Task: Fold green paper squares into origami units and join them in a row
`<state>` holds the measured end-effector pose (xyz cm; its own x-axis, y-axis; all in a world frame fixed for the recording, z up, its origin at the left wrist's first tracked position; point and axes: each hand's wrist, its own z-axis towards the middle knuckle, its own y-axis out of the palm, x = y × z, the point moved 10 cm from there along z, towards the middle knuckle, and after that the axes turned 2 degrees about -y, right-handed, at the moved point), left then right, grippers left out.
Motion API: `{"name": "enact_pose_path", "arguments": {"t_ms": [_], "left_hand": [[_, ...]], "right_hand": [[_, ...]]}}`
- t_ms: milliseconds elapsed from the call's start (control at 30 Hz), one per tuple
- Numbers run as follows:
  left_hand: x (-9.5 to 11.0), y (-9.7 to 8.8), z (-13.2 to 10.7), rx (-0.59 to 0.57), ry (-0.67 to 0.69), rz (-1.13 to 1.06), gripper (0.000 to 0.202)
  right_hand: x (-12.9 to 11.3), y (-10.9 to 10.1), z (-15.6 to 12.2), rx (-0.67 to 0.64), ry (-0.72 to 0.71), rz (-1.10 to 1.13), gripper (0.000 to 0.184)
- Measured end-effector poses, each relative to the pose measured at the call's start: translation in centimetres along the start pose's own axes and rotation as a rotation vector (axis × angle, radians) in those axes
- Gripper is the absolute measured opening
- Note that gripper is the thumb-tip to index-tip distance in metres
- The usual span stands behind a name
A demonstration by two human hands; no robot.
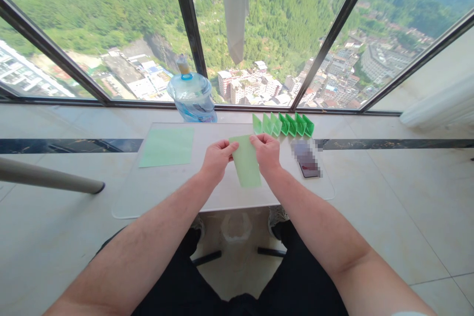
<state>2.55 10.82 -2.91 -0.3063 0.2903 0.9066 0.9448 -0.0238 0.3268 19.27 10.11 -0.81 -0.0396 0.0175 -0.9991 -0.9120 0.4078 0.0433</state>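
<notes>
A light green strip of folded paper (247, 165) is held over the middle of the low white table (170, 190). My left hand (217, 155) pinches its upper left edge between thumb and fingers. On the opposite side, my right hand (267, 152) grips the upper right edge. A flat pale green sheet (167, 146) lies on the table to the left. Behind my right hand stands a row of several folded green paper pieces (283, 125), shading from pale on the left to deep green on the right.
A phone (309, 164), partly blurred out, lies at the table's right side. A large blue-tinted water bottle (192, 96) stands behind the table by the window. At the left a grey pole (52, 175) reaches in over the tiled floor. My legs are under the near edge.
</notes>
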Motion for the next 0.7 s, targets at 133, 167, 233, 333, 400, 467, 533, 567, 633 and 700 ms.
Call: {"name": "enact_pose_path", "arguments": {"t_ms": [133,167,233,333,400,467,533,567,633,700], "left_hand": [[0.3,-0.3,0.1,0.021,-0.004,0.011,0.035],[0.5,-0.3,0.2,0.019,-0.004,0.015,0.035],[1.0,-0.5,0.3,0.014,-0.001,0.032,0.034],[1.6,-0.7,0.5,-0.015,0.004,0.107,0.035],[1.9,-0.7,0.6,-0.046,0.013,0.201,0.036],[2.2,-0.6,0.7,-0.07,0.04,0.306,0.037],[2.3,-0.5,0.8,-0.081,0.07,0.388,0.039],[2.3,-0.5,0.8,-0.083,0.077,0.413,0.038],[2.3,-0.7,0.8,-0.064,0.085,0.438,0.037],[2.3,-0.9,0.9,-0.036,0.09,0.442,0.036]], "right_hand": [[0.3,0.2,0.0,-0.004,0.017,0.029,0.023],[0.4,0.3,0.0,-0.01,0.03,0.036,0.024],[0.6,0.7,0.1,-0.056,0.07,0.059,0.025],[0.8,1.9,0.2,-0.224,0.148,0.072,0.028],[1.0,2.7,0.0,-0.359,0.188,0.036,0.032],[1.0,3.1,-0.2,-0.445,0.197,-0.023,0.033],[1.0,3.1,-0.2,-0.45,0.172,-0.083,0.03],[0.9,2.9,-0.2,-0.432,0.156,-0.104,0.028],[0.8,2.6,0.0,-0.375,0.128,-0.117,0.026],[0.8,2.3,0.1,-0.32,0.115,-0.093,0.025]]}}
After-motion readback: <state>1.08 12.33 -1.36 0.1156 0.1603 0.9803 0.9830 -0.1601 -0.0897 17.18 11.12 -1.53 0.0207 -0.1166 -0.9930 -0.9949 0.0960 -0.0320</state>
